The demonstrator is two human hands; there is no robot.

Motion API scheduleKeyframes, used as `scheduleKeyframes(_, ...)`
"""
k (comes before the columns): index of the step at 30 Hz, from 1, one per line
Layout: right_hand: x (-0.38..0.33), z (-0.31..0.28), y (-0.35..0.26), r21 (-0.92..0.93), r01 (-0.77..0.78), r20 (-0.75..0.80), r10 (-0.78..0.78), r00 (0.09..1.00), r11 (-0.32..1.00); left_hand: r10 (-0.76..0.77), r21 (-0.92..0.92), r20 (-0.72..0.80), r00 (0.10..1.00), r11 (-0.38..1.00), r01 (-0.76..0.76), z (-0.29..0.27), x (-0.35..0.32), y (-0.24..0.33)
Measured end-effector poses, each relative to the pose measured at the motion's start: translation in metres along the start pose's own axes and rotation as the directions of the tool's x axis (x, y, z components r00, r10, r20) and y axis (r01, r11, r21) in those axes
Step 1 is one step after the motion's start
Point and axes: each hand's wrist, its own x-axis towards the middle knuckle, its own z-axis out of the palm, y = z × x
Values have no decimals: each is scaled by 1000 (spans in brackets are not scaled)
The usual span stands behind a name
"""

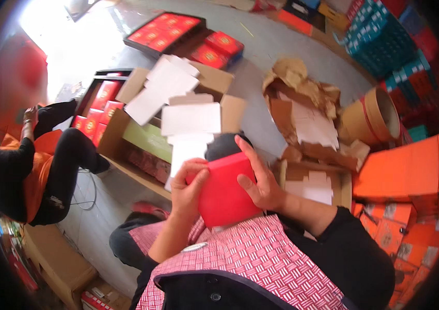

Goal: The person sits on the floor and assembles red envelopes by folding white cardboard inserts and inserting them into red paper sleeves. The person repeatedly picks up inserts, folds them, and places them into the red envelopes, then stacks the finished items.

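Close against the person's chest, above a red-and-white patterned apron, a plain red box is held up between both hands. The left hand clasps its left edge, fingers curled over the top corner and closed on the box, which seems to steady it. The right hand lies flat along the right side, fingers spread long and pressing against the box, as if to keep that side square; both hands are holding it, neither is free. Just beyond the box, on the grey floor, an open cardboard carton holds flat white card sheets, some lying loose over its flaps, within easy reach. To the right sits another carton with more white pieces, and behind it a heap of crumpled brown paper beside a round cardboard drum tipped on its side. Orange boxes are stacked at the far right. At the left another person in dark clothes and orange sits on the floor near trays of red packets; more red packets lie farther off.
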Motion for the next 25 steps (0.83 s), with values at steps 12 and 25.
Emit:
scheduleKeyframes(12,137,62,-16,207,-115,401,22,916,972,336,119,-266,903,942,-315,-88,2,55)
scheduleKeyframes(25,320,185,81,-51,-198,720,174,672,979,299,-32,-602,741,918,-396,-288,-39,138)
